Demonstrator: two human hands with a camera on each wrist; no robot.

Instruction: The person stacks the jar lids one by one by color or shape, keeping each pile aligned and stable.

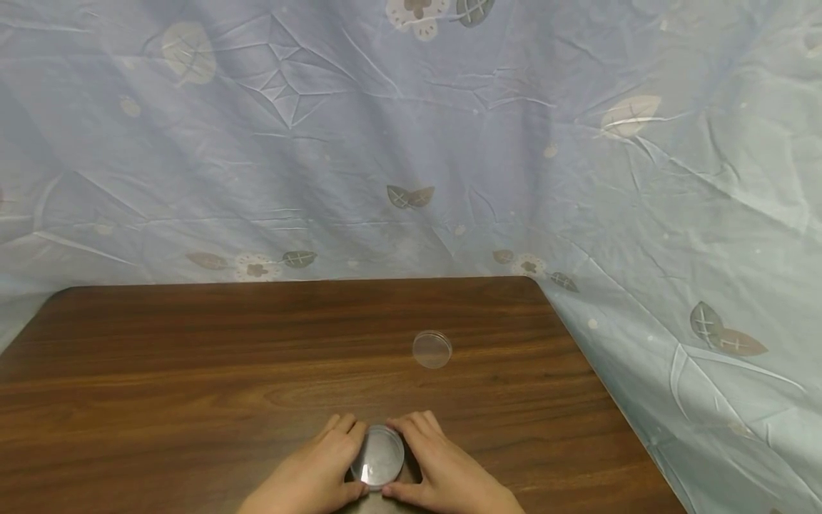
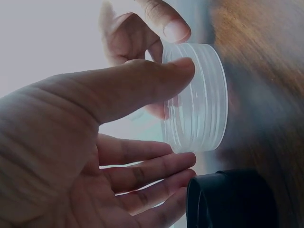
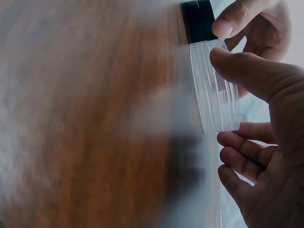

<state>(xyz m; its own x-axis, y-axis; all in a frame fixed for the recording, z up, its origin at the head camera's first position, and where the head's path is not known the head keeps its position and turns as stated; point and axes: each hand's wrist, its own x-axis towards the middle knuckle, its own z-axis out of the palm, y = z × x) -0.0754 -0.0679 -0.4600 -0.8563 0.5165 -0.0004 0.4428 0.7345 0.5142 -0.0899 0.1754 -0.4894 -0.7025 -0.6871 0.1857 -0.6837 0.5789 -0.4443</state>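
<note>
Between both hands stands a low, round, clear plastic jar [image 1: 377, 457], near the front of the brown table. My left hand [image 1: 324, 464] holds its left side, thumb at the near edge and fingers at the far edge. From the right, my right hand [image 1: 449, 467] grips it the same way. Ridged rings run around the wall of the jar [image 2: 202, 99] in the left wrist view. Both thumbs press on the jar [image 3: 209, 90] in the right wrist view. Whether its lid is on, I cannot tell.
Farther back, right of centre, a second clear round piece [image 1: 432, 349] lies on the wood-grain table [image 1: 193, 371]. A patterned pale blue cloth [image 1: 359, 143] hangs behind and to the right. A black object [image 2: 232, 199] of unclear kind shows in the left wrist view.
</note>
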